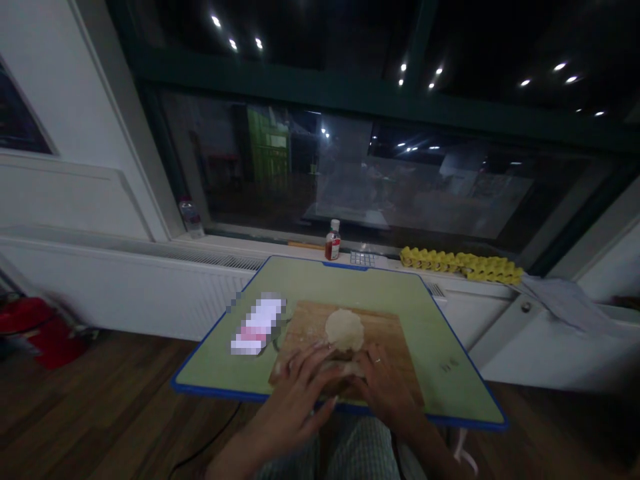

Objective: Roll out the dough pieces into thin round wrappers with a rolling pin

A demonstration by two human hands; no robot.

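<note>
A round, flat piece of pale dough (345,329) lies on a wooden cutting board (390,327). Just in front of it, a pale roll-shaped piece (342,369) is pressed under both hands; it looks like dough, but my fingers cover much of it. My left hand (303,380) rests over the roll's left part, with fingers stretched forward and thumb apart. Over its right end lies my right hand (383,380), fingers extended and slightly bent, with a ring on one finger.
The board sits on a green folding table (440,347) with a blue edge. Left of it lies a phone (257,327), its screen blurred out. On the windowsill stand a small bottle (333,241), yellow egg cartons (460,264) and a clear bottle (191,217).
</note>
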